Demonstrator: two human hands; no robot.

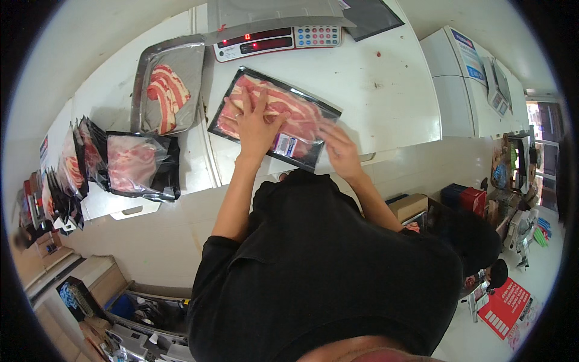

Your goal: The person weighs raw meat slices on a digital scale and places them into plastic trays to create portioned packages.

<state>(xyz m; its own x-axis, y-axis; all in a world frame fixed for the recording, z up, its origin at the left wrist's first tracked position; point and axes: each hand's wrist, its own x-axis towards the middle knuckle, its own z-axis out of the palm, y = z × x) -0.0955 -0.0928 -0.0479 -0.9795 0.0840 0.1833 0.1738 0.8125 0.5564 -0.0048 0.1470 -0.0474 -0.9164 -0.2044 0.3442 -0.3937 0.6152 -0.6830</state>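
Observation:
A clear-topped plastic pack of sliced bacon-like meat (296, 106) with a black backing lies at a slant on the white worktop in front of me. A printed label (286, 145) sits on its film near the lower edge. My left hand (257, 120) rests flat on the film with its fingers spread over the slices. Across the pack's right side, the fingers of my right hand (339, 147) are stretched out and touch the film; they are slightly blurred. Neither hand appears to grip the pack.
A digital scale (271, 43) with a steel pan stands behind the pack. To the left are a metal tray (201, 86) holding loose meat strips (169, 95), another meat pack (135, 163) and several upright packs (74, 158). White chest freezers (457, 95) stand at right.

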